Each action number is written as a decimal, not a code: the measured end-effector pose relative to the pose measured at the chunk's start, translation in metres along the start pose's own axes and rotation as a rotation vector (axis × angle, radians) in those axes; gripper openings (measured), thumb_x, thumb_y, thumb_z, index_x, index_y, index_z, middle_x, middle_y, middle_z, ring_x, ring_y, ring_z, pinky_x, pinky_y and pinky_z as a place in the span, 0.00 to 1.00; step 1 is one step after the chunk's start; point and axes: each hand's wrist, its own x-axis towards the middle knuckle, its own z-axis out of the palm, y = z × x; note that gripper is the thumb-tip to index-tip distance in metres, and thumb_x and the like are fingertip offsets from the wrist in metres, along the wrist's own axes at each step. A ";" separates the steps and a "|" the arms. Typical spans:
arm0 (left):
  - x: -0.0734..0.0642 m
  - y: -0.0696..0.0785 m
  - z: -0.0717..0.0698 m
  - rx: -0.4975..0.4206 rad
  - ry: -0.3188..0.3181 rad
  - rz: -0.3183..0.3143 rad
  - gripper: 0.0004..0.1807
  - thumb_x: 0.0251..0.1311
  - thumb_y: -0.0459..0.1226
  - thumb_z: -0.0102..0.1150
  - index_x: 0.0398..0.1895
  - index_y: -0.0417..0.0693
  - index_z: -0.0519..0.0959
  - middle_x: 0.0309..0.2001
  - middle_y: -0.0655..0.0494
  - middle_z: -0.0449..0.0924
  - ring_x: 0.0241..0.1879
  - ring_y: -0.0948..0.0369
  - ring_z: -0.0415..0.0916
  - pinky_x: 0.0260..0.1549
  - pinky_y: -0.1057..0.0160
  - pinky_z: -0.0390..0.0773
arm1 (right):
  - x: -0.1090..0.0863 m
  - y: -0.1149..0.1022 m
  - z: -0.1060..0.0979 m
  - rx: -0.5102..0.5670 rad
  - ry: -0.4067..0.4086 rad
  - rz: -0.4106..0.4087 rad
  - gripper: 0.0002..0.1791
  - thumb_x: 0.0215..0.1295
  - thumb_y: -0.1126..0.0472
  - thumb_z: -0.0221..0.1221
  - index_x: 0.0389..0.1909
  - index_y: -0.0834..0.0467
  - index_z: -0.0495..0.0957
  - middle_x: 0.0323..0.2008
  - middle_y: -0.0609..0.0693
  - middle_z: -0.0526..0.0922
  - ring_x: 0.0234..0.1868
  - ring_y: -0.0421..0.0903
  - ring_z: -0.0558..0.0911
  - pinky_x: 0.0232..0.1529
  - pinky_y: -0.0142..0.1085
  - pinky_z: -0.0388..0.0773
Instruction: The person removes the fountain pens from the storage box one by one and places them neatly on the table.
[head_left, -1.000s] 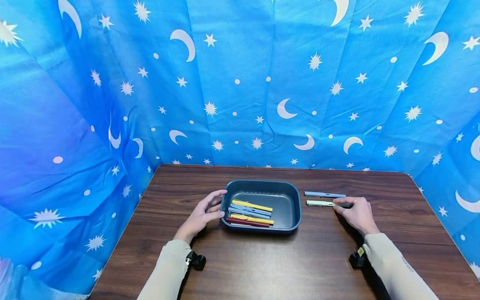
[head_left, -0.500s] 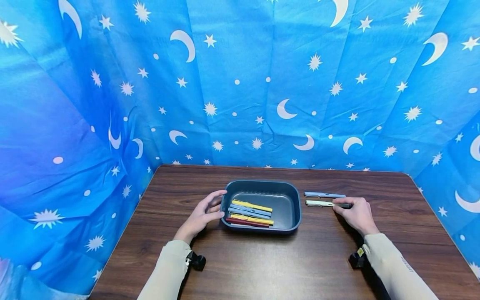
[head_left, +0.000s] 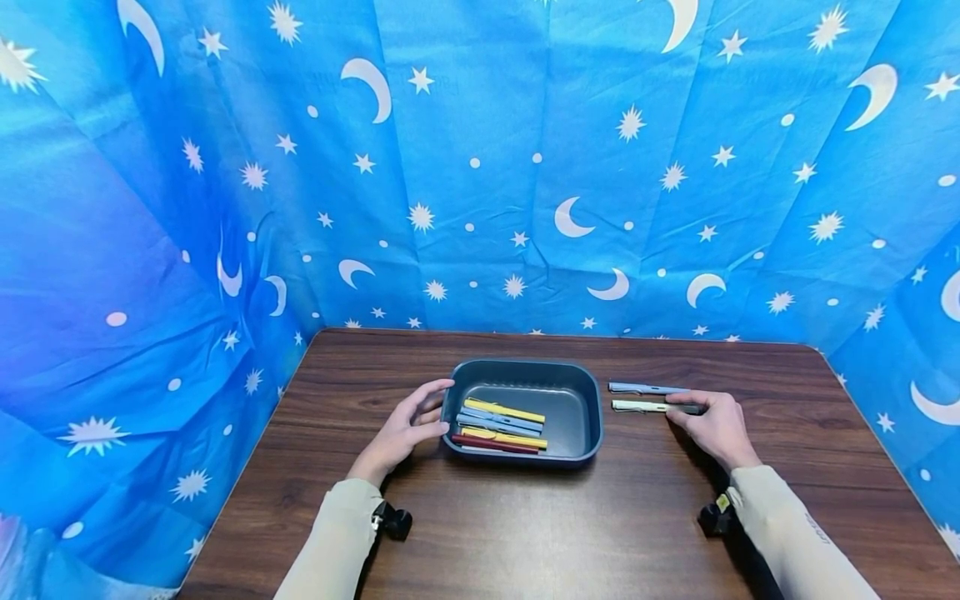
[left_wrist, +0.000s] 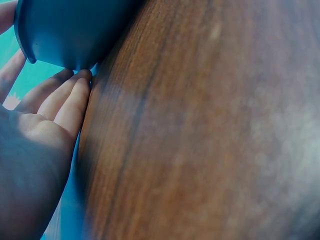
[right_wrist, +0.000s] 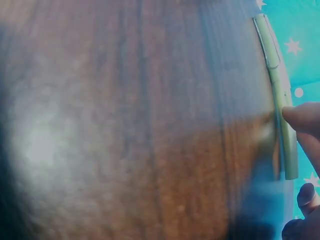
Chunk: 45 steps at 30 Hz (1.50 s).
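A dark grey-blue rectangular box (head_left: 577,457) stands on the table. My left hand (head_left: 397,433) touches its left end, fingers spread and mostly straight. In the left wrist view, several fingertips meet the outer wall of the box (left_wrist: 75,30). Lying in the box are yellow pens (head_left: 506,411), blue pens (head_left: 498,423), a dark red pen (head_left: 495,445) and a pale one partly hidden below it. To the right, my right hand (head_left: 716,427) pinches the right part of a pale green pen (head_left: 637,407); the thumb presses the pen's barrel (right_wrist: 287,130) in the right wrist view.
Just behind the pale green pen lies a blue pen (head_left: 645,388), parallel to it, its right end near my right fingers. The brown wooden table (head_left: 555,533) ends at a blue curtain (head_left: 480,208) with moons and stars. Each wrist wears a small black camera (head_left: 396,522).
The right hand's fingers have shifted very slightly over the pale green pen and now overlap the end of the blue pen behind. The left hand and the box stay put.
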 end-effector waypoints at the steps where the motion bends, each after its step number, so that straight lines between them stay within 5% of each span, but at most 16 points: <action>1: 0.000 0.000 0.000 0.001 0.001 -0.001 0.35 0.72 0.31 0.62 0.80 0.56 0.64 0.78 0.41 0.64 0.75 0.41 0.65 0.70 0.48 0.72 | 0.000 0.000 -0.001 0.007 -0.005 0.001 0.12 0.66 0.60 0.71 0.49 0.57 0.91 0.50 0.63 0.89 0.50 0.58 0.84 0.45 0.44 0.76; 5: 0.000 0.001 0.000 0.004 0.003 -0.006 0.35 0.72 0.31 0.62 0.80 0.55 0.64 0.78 0.42 0.64 0.75 0.41 0.65 0.70 0.45 0.70 | 0.000 -0.004 -0.004 0.019 -0.012 0.000 0.15 0.67 0.59 0.71 0.53 0.56 0.90 0.50 0.60 0.90 0.45 0.53 0.82 0.40 0.35 0.73; 11: 0.000 0.003 0.000 0.005 0.002 -0.007 0.35 0.72 0.31 0.61 0.80 0.54 0.64 0.78 0.41 0.64 0.75 0.41 0.66 0.71 0.43 0.69 | 0.001 -0.014 -0.008 0.069 -0.038 -0.004 0.20 0.68 0.55 0.71 0.60 0.55 0.87 0.60 0.62 0.85 0.57 0.58 0.82 0.44 0.33 0.73; 16: 0.001 0.004 0.000 0.013 0.002 -0.008 0.35 0.72 0.31 0.61 0.80 0.54 0.64 0.78 0.41 0.64 0.75 0.41 0.67 0.70 0.41 0.70 | 0.003 -0.028 -0.008 0.134 -0.057 -0.023 0.24 0.68 0.54 0.71 0.62 0.56 0.85 0.60 0.61 0.85 0.52 0.55 0.80 0.43 0.30 0.73; 22: 0.001 0.004 -0.001 0.015 0.005 -0.015 0.35 0.73 0.32 0.62 0.80 0.56 0.64 0.78 0.42 0.65 0.75 0.41 0.67 0.70 0.40 0.70 | 0.005 -0.049 -0.006 0.249 -0.081 -0.059 0.27 0.68 0.52 0.72 0.65 0.58 0.83 0.61 0.57 0.86 0.60 0.54 0.81 0.50 0.23 0.74; 33: 0.001 0.004 0.001 0.011 0.008 -0.016 0.34 0.72 0.32 0.62 0.79 0.58 0.65 0.78 0.42 0.65 0.75 0.41 0.66 0.71 0.41 0.69 | 0.005 -0.092 0.002 0.349 -0.149 -0.081 0.29 0.64 0.53 0.75 0.65 0.54 0.82 0.62 0.56 0.85 0.57 0.60 0.82 0.44 0.32 0.82; 45: 0.000 0.000 0.000 0.004 0.004 -0.011 0.35 0.72 0.32 0.62 0.80 0.55 0.64 0.78 0.41 0.65 0.74 0.41 0.67 0.70 0.42 0.70 | 0.008 -0.124 0.022 0.406 -0.241 -0.143 0.30 0.65 0.53 0.74 0.68 0.51 0.81 0.65 0.55 0.83 0.59 0.58 0.81 0.53 0.45 0.81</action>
